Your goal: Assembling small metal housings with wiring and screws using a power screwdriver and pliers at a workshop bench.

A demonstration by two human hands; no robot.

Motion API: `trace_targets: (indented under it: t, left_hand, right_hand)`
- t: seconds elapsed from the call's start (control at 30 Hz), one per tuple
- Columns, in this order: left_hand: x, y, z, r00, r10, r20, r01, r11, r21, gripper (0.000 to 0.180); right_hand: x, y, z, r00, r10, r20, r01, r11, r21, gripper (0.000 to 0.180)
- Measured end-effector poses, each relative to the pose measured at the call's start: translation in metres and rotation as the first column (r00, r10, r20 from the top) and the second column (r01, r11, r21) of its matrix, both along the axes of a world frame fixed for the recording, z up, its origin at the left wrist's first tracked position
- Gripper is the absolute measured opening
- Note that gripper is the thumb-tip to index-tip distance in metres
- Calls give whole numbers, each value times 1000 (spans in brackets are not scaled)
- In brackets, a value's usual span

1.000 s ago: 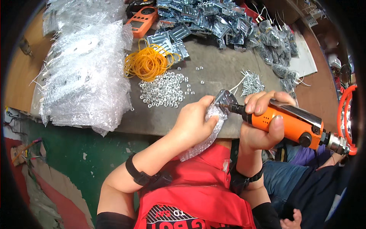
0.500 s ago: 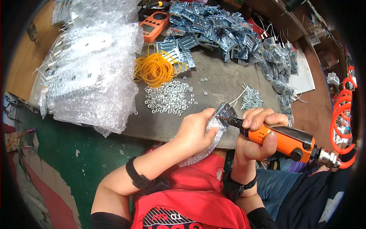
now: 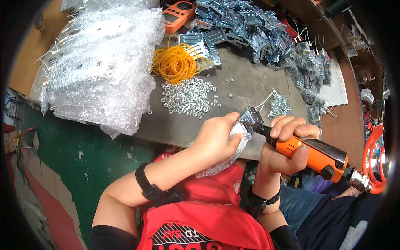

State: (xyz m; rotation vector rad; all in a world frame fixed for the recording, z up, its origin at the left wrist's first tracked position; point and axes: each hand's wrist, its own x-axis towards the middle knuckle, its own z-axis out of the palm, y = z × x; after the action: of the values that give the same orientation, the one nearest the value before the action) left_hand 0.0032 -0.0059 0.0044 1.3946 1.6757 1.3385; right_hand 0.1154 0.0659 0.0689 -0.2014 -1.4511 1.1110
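At the table edge, left hand (image 3: 216,139) clenches a bubble-wrapped bracket (image 3: 248,116), right hand (image 3: 283,143) grips the orange screwdriver (image 3: 316,152)

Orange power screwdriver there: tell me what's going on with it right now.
The right hand grips the orange screwdriver and presses its tip against a small metal bracket. The left hand holds that bracket, part-wrapped in bubble wrap, over the table edge. On the table lie nuts, screws, yellow rubber bands and more brackets.
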Motion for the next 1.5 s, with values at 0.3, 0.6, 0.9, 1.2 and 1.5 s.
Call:
trace_targets:
  t: [0.3,0.6,0.9,1.2,1.5]
  left_hand:
    - [4,2,-1,1000,7,24,-7,1000,-24,36]
    - [1,1,-5,998,-53,-45,51,998,-39,42]
    - [3,1,1,995,-55,-80,53,998,-27,40]
    - [4,3,1,990,-49,-129,51,999,13,42]
    - [3,1,1,993,-72,-93,76,996,38,39]
  right_hand:
    - [8,-2,-3,999,-31,-36,30,999,-18,47]
    - [41,-4,-1,989,-107,-103,104,994,-40,44]
    - [54,-6,-20,989,-127,-73,121,990,-72,45]
    - [53,-5,-20,989,-120,-88,114,991,-77,45]
    - [53,-7,-18,997,-70,-27,68,996,-52,42]
